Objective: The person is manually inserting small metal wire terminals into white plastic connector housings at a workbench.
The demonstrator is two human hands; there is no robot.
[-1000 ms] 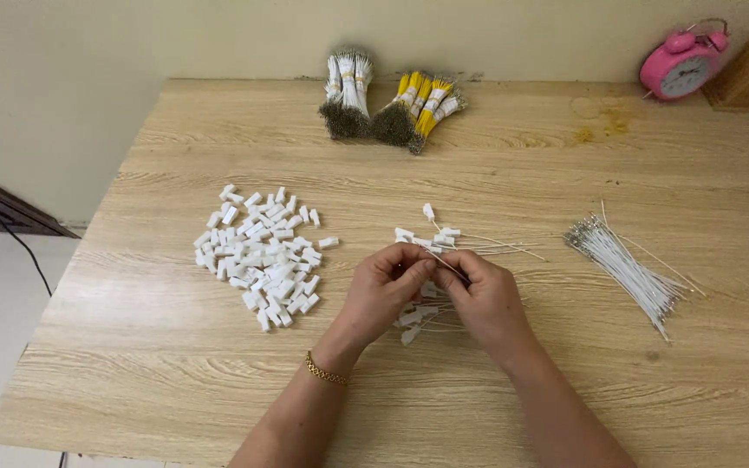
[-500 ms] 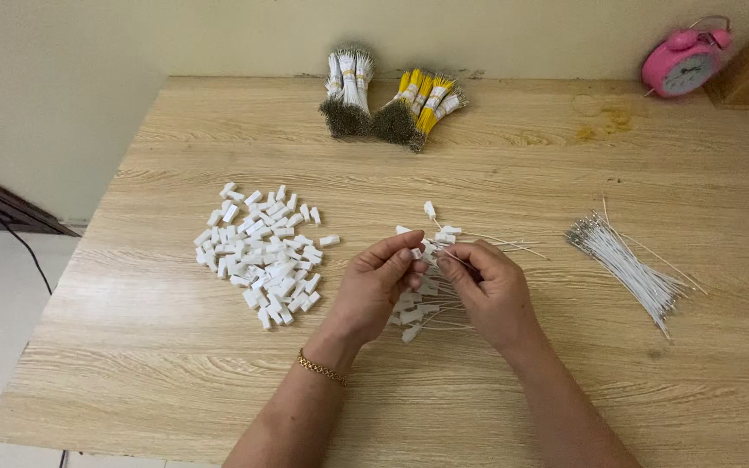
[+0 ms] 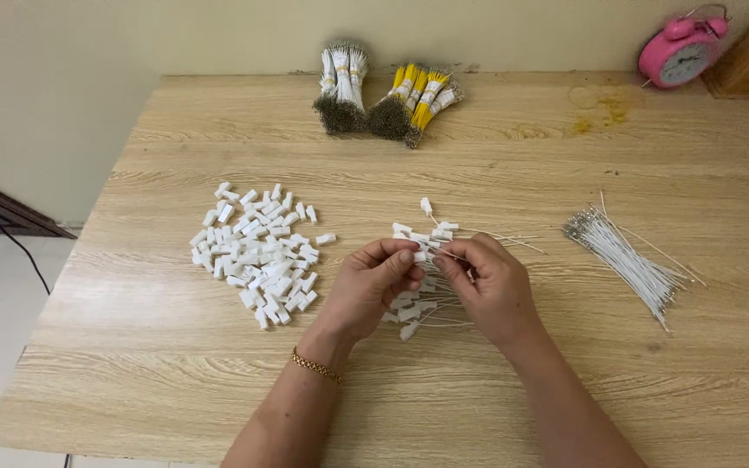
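Both hands meet over the middle of the light wood-grain surface (image 3: 175, 364). The left hand (image 3: 373, 290) and the right hand (image 3: 489, 286) have their fingers pressed together, pinching one small white plastic connector (image 3: 420, 256) on a thin white wire between them. Directly beneath lies a loose pile of white wires already fitted with connectors (image 3: 422, 303). A heap of small white plastic connectors (image 3: 257, 253) lies left of the hands. A bundle of thin white wires (image 3: 626, 264) lies to the right, well apart.
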